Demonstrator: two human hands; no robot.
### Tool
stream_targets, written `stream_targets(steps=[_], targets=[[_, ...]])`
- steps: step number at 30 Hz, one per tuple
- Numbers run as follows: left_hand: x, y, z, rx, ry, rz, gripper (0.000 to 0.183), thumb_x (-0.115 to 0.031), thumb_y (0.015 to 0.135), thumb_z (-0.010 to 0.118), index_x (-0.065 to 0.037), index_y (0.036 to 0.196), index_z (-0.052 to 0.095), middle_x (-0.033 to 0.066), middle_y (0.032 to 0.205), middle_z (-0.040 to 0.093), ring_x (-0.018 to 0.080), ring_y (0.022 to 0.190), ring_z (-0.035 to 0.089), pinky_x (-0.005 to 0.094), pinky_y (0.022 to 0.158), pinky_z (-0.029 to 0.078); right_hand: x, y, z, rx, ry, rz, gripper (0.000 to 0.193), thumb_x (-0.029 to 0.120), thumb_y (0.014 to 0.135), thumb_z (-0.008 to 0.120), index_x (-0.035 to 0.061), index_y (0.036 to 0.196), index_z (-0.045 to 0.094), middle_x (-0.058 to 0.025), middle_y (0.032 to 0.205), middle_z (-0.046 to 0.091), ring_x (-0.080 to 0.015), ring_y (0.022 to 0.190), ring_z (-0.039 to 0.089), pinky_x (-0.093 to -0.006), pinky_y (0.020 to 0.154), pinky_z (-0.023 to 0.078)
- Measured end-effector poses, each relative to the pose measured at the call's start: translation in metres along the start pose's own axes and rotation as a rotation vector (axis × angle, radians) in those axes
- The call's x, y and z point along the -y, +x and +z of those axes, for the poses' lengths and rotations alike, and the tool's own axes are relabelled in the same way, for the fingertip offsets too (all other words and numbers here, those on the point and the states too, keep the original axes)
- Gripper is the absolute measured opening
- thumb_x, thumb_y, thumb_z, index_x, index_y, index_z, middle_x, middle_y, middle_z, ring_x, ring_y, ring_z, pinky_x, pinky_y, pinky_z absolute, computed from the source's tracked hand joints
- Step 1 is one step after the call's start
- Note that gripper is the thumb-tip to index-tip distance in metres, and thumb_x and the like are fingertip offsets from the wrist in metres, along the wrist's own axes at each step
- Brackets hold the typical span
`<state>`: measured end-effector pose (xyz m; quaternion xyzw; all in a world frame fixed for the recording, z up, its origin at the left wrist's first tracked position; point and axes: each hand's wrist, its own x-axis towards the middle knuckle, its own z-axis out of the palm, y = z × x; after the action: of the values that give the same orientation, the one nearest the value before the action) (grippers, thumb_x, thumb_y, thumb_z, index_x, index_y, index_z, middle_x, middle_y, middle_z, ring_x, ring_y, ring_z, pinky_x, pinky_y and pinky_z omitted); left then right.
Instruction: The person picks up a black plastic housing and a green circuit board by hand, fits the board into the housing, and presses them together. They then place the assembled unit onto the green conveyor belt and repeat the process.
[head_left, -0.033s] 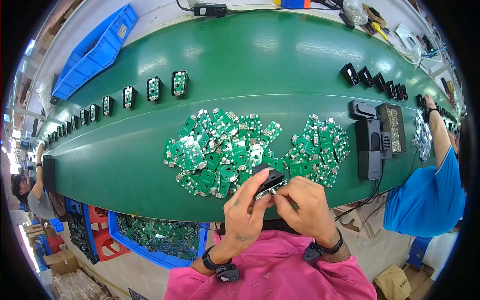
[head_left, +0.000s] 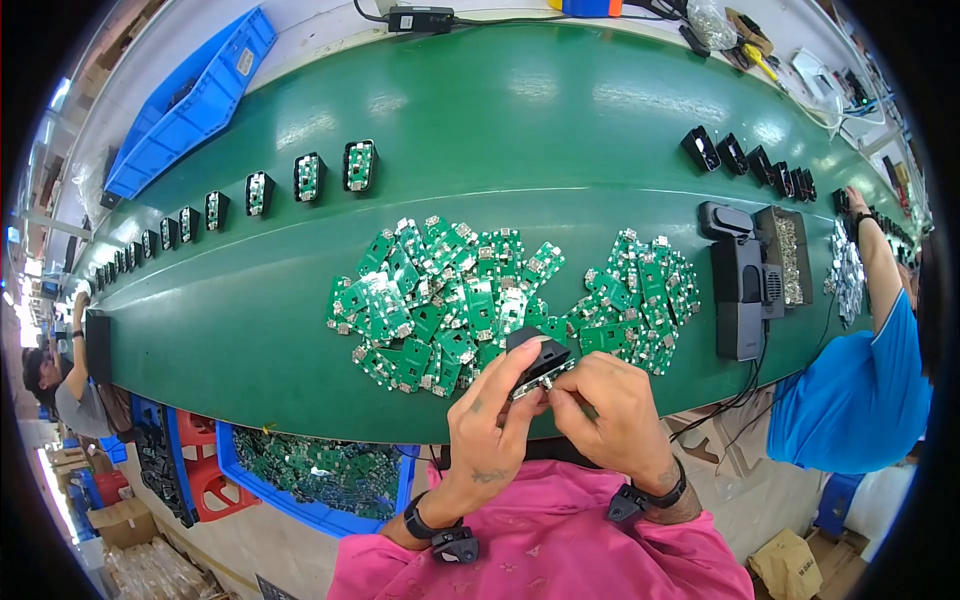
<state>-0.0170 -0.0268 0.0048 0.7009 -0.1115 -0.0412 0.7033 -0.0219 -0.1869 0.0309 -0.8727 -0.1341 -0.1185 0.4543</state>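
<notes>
Small black plastic case (head_left: 545, 352) is held by the left hand (head_left: 490, 420) over the glossy green table (head_left: 230, 330); what's pinched by the right hand (head_left: 605, 405) can't be made out. Probably light, stiff, best grabbed by its sides.

Shirt (head_left: 560, 545): bright pink, loose, small pale motifs scattered on front, too small to make out; wide pink sleeves. Left hand (head_left: 485, 430): bare, dark line tattoo (head_left: 490, 477) at wrist, smaller faint mark nearer the fingers. Left strap (head_left: 415, 520): black, circling the forearm, blocky black left unit (head_left: 455, 545) attached. Right hand (head_left: 610, 405): bare; black right strap (head_left: 681, 486) with similar right unit (head_left: 627, 506); dark forearm ink (head_left: 676, 511) between strap and sleeve.
</notes>
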Motion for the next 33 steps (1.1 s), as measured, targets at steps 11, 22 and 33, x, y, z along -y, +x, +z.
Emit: stream_targets(steps=[11,22,33], targets=[[-0.003,0.012,-0.006,0.098,0.351,0.127,0.04,0.011,0.089,0.056,0.0,0.127,0.057,0.0183,0.117,0.063,0.0229,0.09,0.07,0.0292,0.074,0.061,-0.008,0.003,0.003,0.07,0.058,0.04,0.005,0.0,0.079,0.065,0.0011,0.079,0.059,-0.0103,0.068,0.058,-0.0294,0.062,0.059,-0.0388,0.058,0.046],[0.01,0.013,-0.006,-0.054,0.571,0.212,0.041,0.007,0.087,0.056,-0.002,0.127,0.06,0.0184,0.105,0.067,0.0286,0.086,0.069,0.0357,0.074,0.055,-0.014,0.006,0.023,0.064,-0.01,0.041,0.002,0.002,0.084,0.063,0.0005,0.083,0.063,-0.0163,0.076,0.062,-0.0359,0.07,0.062,-0.0426,0.062,0.049],[-0.001,0.021,-0.016,0.201,-0.147,-0.178,0.058,0.014,0.086,0.059,0.001,0.14,0.041,0.0145,0.118,0.059,0.0193,0.09,0.069,0.0268,0.074,0.061,-0.015,-0.006,0.017,-0.095,0.571,0.528,0.018,0.007,0.089,0.071,-0.005,0.1,0.064,-0.005,0.08,0.069,-0.0066,0.064,0.061,-0.0229,0.058,0.05]])
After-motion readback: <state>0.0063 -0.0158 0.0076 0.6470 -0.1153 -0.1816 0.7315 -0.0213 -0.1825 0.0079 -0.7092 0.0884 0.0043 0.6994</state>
